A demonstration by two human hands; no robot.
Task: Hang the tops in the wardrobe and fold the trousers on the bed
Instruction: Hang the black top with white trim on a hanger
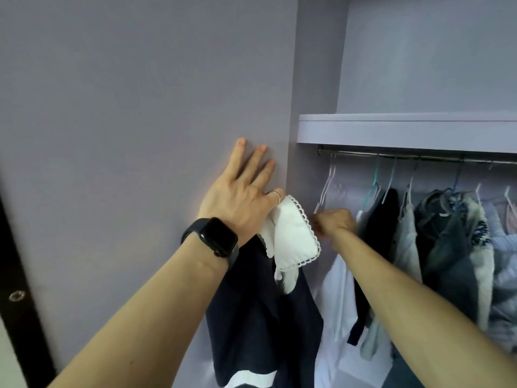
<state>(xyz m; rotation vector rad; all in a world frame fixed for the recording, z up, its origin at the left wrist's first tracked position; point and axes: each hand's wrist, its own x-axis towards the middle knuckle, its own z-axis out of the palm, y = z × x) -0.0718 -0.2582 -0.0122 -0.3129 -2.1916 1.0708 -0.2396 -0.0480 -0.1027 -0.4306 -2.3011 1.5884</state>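
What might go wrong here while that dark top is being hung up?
The navy top hangs from the left hand by its white collar alone, so it may slip. The right hand is at the white hanger, close beside crowded hanging clothes; pulling it might dislodge a neighbour.

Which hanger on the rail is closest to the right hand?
The white hanger at the left end of the rail, just above the right hand; it looks bare, while the hangers further right carry clothes.
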